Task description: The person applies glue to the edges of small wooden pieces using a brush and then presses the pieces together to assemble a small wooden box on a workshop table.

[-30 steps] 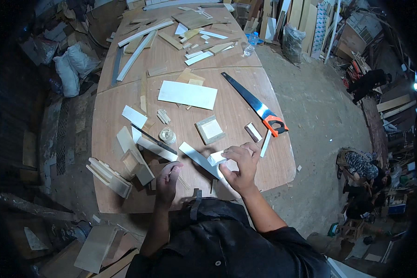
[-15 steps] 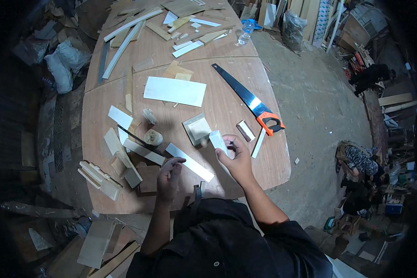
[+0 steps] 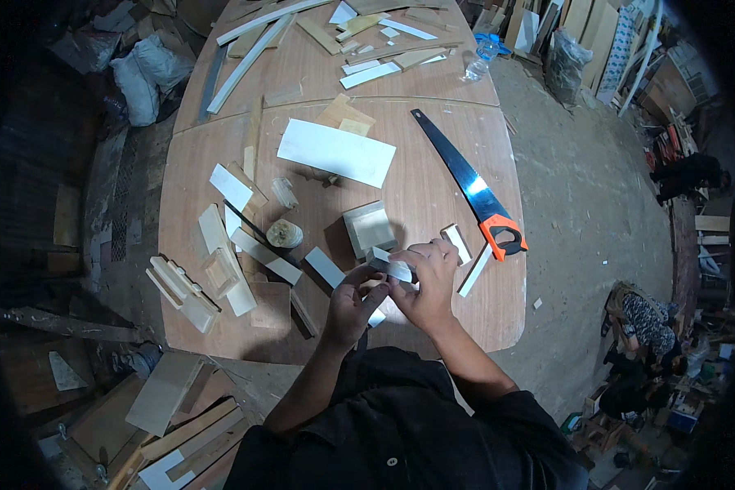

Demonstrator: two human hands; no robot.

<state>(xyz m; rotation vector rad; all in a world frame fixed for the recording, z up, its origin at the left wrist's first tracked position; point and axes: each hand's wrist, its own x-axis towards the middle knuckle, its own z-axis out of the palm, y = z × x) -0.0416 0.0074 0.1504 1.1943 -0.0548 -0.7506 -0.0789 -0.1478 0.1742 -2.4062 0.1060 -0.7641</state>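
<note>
Close in front of me, both my hands meet at a small white block (image 3: 399, 270). My right hand (image 3: 429, 286) grips it from the right, fingers bent over its top. My left hand (image 3: 352, 309) is closed at its left side, thumb and fingertips pressed together there; the fingers partly cover the block. Just beyond them sits a square wooden block (image 3: 369, 229) with a pale top. Under my hands runs a white strip (image 3: 325, 267), its middle hidden. Beside my right hand lie a small white-faced block (image 3: 456, 245) and a narrow white strip (image 3: 475, 271).
A handsaw (image 3: 473, 188) with an orange handle lies at the right of the table (image 3: 433, 327). Further off are a white board (image 3: 337, 153) and a water bottle (image 3: 480, 61). Wooden pieces (image 3: 224, 261) and a round stub (image 3: 284, 234) lie left. People (image 3: 641, 314) crouch far right.
My left hand has come right and closed at the white block, which my right hand has turned and drawn slightly lower. The view has shifted, moving the table's things across the picture.
</note>
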